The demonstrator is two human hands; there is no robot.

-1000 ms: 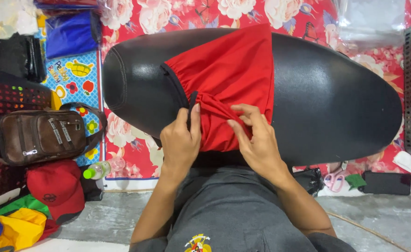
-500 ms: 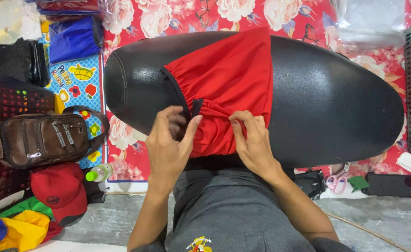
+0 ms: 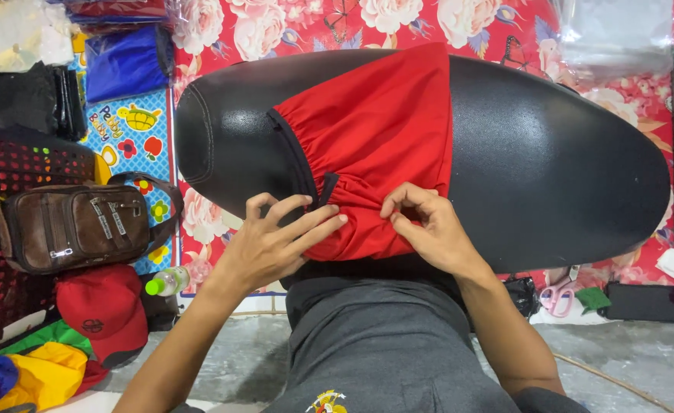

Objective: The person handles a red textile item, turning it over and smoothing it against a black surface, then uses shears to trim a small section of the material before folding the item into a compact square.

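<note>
Head view is looking down on a long black seat [image 3: 551, 168] lying across a red flowered cloth [image 3: 291, 30], with a red fabric cover [image 3: 375, 130] wrapped around its middle. That cover, edged with gathered black elastic on its left side, is hanging down over the near edge of the seat, right in front of the person's grey shirt [image 3: 383, 344].

Left hand [image 3: 264, 245] is resting on the lower left part of the red cover, its fingers [image 3: 318, 222] spread loosely and lying fairly flat, the tips touching the fabric just beside the black elastic seam. Right hand [image 3: 429, 229] is curling its fingers [image 3: 402, 203] inward, thumb and forefinger pinching a fold of the red fabric along the gathered hem.

Off to the left, a brown bag [image 3: 77, 226] is sitting on a perforated crate, with a red cap [image 3: 104, 306] below it and a small green-capped bottle [image 3: 167, 281] nearby.
</note>
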